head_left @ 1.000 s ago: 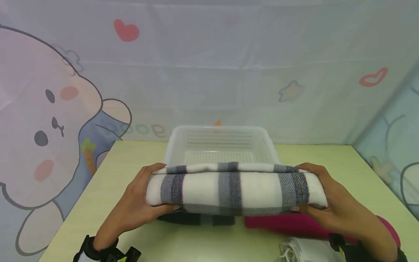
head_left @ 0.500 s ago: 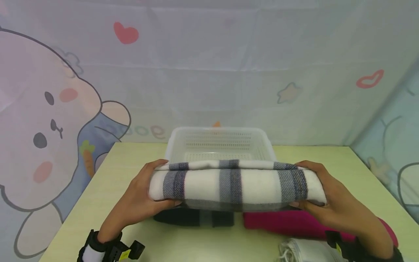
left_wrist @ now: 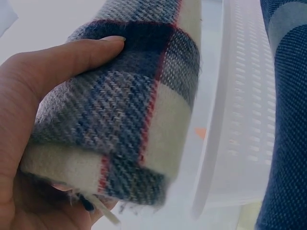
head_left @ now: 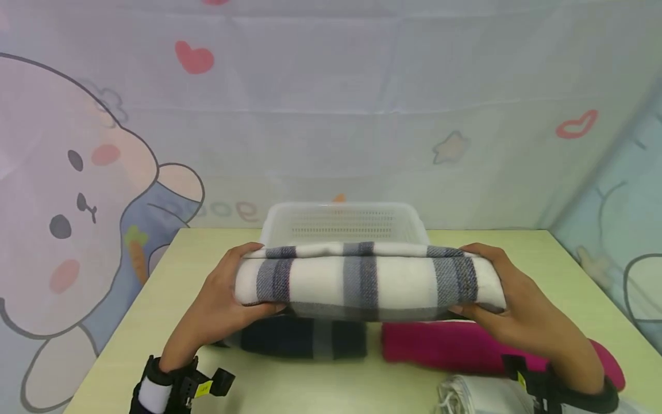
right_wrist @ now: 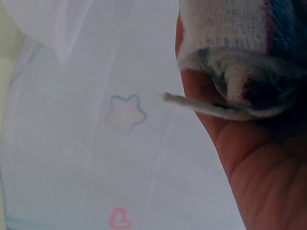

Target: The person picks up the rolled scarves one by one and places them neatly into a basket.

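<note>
Pale yellow-green counter (head_left: 170,322) carries a white perforated basket (head_left: 341,221) at the back. Nearer the front lie a dark navy folded cloth (head_left: 305,339), a magenta folded cloth (head_left: 439,345) beside it, and a white cloth bundle (head_left: 476,397) at the front right edge.

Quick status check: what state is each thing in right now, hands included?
Plaid blanket: folded, held off the table.
Left hand: grips the blanket's left end.
Right hand: grips its right end.
White basket: upright; inside mostly hidden.
Navy cloth: folded, on table.
Magenta cloth: folded, on table.
</note>
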Motion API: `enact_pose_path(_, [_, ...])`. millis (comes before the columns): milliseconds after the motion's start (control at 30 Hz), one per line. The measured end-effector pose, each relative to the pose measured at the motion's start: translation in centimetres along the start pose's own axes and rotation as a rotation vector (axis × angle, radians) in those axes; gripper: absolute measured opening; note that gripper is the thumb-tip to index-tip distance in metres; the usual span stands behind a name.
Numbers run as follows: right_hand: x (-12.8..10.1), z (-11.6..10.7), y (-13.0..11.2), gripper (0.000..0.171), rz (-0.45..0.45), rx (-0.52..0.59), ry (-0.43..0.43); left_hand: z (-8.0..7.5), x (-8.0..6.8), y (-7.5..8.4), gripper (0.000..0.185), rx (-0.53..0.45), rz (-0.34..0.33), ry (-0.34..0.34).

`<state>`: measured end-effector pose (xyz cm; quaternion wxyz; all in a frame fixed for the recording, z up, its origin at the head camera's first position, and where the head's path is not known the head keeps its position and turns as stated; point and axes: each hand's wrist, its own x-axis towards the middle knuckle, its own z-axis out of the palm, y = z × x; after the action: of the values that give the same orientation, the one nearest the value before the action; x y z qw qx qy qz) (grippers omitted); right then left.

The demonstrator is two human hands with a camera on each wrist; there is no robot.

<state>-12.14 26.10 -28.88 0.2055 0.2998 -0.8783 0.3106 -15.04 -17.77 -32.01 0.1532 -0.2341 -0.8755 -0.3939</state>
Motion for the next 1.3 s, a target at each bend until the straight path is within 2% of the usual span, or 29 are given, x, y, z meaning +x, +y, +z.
enact_pose_path(367, [0.3, 0.1, 0.3, 0.096, 0.024, -0.026, 0.045, 0.2, 0.9, -0.1, 0.100, -0.079, -0.010, 0.012])
enact_pose_path(600, [0.6, 0.5, 0.1, 0.098, 0.016, -0.072, 0.096, 0.2, 1.4, -0.3, 0.101, -0.085, -0.032, 0.031])
enact_pose_path(933, [1.4, 1.2, -0.3, 0.101, 0.152, -0.019, 0.152, 0.1, 1.8, -0.4, 0.100, -0.110, -0.042, 0.074])
enact_pose_path(1167, [1.8, 1.4, -0.1, 0.101, 0.145, -0.005, 0.182, 0.3, 2.2, -0.6, 0.101, -0.126, -0.029, 0.129])
enact_pose_path(1300, [1.9, 1.4, -0.3, 0.101, 0.177, 0.002, 0.201, 0.4, 2.4, -0.5, 0.101, -0.139, -0.027, 0.146])
